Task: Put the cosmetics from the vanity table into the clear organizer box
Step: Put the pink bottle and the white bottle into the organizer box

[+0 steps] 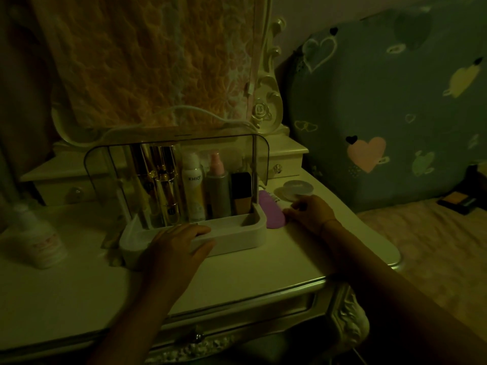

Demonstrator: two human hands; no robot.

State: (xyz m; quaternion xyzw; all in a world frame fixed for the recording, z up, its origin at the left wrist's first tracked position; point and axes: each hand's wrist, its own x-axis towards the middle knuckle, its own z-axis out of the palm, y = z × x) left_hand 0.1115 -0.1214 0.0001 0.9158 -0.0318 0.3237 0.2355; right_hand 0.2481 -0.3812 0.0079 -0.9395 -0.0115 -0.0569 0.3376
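Observation:
The clear organizer box [237,233] stands in the middle of the vanity table [79,299], its see-through lid raised. Inside stand gold tubes [164,191], a white spray can [193,188], a grey pump bottle [217,191] and a dark foundation bottle [241,192]. My left hand [179,243] rests on the box's white front rim, fingers over the edge. My right hand [311,212] lies to the right of the box, its fingertips at a purple brush [271,210] on the table. Whether it grips the brush is unclear in the dim light.
A round white compact [297,189] lies behind my right hand. A white lotion bottle [39,238] lies at the left of the table. A cloth-covered mirror and small drawers rise behind the box. A bed with a heart-print pillow [382,114] is on the right.

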